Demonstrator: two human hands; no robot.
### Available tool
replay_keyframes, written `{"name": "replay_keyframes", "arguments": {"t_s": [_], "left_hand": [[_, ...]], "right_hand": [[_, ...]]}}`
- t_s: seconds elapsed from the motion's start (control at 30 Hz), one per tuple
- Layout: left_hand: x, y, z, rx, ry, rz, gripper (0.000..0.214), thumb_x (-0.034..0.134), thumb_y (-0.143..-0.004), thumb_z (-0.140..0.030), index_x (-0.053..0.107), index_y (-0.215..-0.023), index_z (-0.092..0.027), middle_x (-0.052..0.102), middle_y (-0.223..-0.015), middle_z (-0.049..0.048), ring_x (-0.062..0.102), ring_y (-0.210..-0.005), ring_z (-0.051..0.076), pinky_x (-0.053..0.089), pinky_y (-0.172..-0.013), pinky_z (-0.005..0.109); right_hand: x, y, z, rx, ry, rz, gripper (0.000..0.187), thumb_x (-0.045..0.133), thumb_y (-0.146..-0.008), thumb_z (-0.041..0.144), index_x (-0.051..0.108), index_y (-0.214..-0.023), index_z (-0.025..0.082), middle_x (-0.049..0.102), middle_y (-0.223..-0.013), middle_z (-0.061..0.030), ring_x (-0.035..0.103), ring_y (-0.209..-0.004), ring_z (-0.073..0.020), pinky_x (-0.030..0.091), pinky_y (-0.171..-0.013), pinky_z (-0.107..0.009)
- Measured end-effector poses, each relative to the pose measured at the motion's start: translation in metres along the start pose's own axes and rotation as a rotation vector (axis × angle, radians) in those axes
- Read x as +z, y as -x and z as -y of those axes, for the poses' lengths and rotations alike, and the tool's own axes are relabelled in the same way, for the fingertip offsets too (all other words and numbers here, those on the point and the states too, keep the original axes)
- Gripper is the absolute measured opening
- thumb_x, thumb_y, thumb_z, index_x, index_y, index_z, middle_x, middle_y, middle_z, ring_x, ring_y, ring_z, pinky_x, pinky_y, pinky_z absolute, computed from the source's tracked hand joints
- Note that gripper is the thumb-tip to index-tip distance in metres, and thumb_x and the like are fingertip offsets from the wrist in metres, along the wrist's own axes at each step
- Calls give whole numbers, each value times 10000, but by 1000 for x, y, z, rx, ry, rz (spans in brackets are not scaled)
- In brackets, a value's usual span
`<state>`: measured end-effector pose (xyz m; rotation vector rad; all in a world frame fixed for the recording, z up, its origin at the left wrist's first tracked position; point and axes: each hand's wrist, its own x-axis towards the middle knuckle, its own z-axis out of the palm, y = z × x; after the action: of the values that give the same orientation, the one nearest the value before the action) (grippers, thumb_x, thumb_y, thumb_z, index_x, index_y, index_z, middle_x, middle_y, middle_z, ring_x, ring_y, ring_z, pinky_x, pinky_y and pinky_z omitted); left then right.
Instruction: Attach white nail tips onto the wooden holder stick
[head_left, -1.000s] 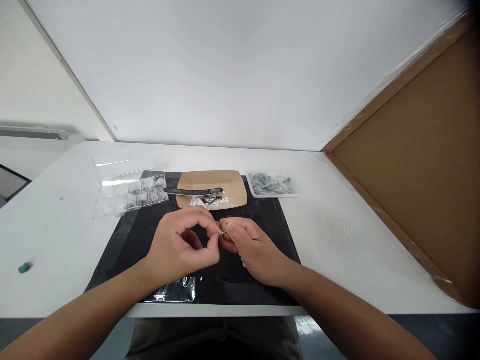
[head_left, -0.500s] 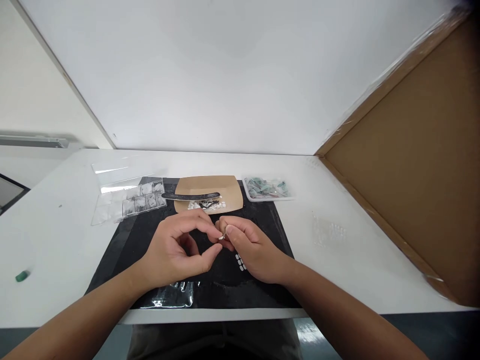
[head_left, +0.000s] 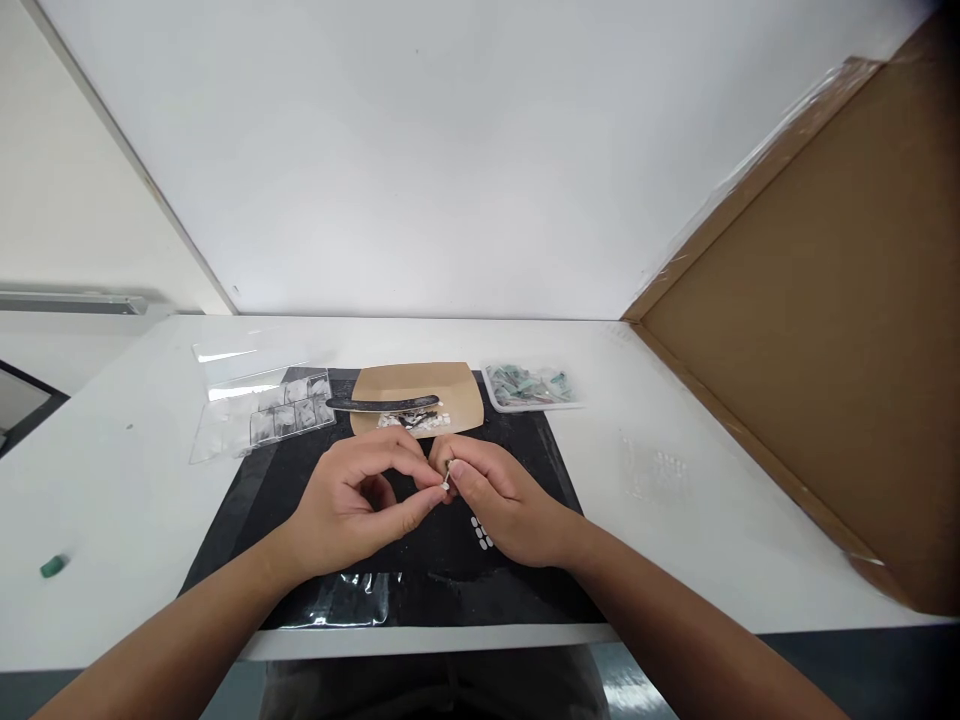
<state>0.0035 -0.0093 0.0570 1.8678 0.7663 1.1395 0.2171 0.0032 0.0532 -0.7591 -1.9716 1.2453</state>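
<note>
My left hand (head_left: 358, 505) and my right hand (head_left: 501, 502) meet over the middle of a black mat (head_left: 255, 510). Both pinch a tiny pale piece (head_left: 446, 484) between thumb and fingertips; it is too small to name. A short row of small white pieces (head_left: 481, 532) lies on the mat just under my right hand. Behind the hands a tan paper tray (head_left: 465, 392) holds a dark flat file (head_left: 382, 403) and several small white bits (head_left: 416, 421).
A clear compartment box (head_left: 262, 412) with an open lid sits at the back left. A small clear tray of greenish pieces (head_left: 531, 385) stands at the back right. A clear sheet (head_left: 656, 465) lies right of the mat, crinkled plastic (head_left: 352, 597) at its front, a green bit (head_left: 51, 567) far left. A brown board (head_left: 817, 310) leans on the right.
The left thumb and forefinger opened briefly, then closed again on the tiny piece beside the right fingertips. The view tilted down a little.
</note>
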Motion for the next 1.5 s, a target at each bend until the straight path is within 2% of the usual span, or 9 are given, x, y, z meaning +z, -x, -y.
{"name": "replay_keyframes", "arguments": {"t_s": [0.17,0.37,0.57,0.87,1.1,1.27,1.43,1.5], "left_hand": [[0,0,2,-5,-3,-8,68,730,-940,-147,786,-951,-184,683,-902,68,653,-615,107,541,-404,156],[0,2,4,-87,53,-6,62,687,-985,-189,741,-955,-180,653,-916,60,652,-616,109,579,-404,177],[1,5,8,-108,113,-20,73,674,-1008,-229,722,-1005,-175,609,-959,57,657,-650,109,608,-413,177],[2,5,11,-116,108,-37,76,667,-1015,-254,705,-995,-191,568,-961,48,651,-715,129,611,-432,194],[3,2,7,-61,47,-58,112,650,-1021,-245,679,-930,-186,580,-910,45,620,-710,128,577,-471,202],[-1,-2,11,3,-119,-114,102,646,-1014,-219,692,-929,-187,603,-901,44,624,-733,126,544,-495,187],[-19,-12,29,183,-511,-233,66,670,-983,-163,731,-985,-187,629,-936,35,619,-734,107,552,-558,187],[-29,-16,38,201,-651,-255,71,669,-993,-184,739,-980,-187,648,-937,31,606,-705,99,511,-531,189]], "right_hand": [[-2,0,-1,-8,66,-19,277,392,-1086,325,499,-854,216,544,-817,4,493,-749,-159,399,-720,-297],[-2,-1,1,-13,79,-24,289,404,-1094,312,534,-858,209,557,-824,8,507,-763,-150,403,-737,-284],[-3,0,6,71,-88,17,288,398,-1127,359,530,-916,214,596,-811,19,510,-752,-140,409,-746,-271],[-3,-4,3,146,-346,75,363,447,-1122,490,561,-936,200,525,-723,45,431,-666,-120,361,-667,-263],[-5,-4,2,186,-367,104,390,431,-1127,494,574,-923,194,525,-713,44,422,-655,-117,352,-664,-268],[-6,-4,1,181,-313,98,382,446,-1117,505,594,-958,191,529,-698,45,438,-657,-121,362,-675,-274],[-8,-5,-1,159,-203,-2,366,423,-1127,458,642,-1013,188,525,-674,48,458,-667,-126,386,-717,-280],[-10,-6,-3,167,-187,-48,366,417,-1127,452,647,-1021,188,514,-662,52,447,-647,-124,376,-692,-277]]}}
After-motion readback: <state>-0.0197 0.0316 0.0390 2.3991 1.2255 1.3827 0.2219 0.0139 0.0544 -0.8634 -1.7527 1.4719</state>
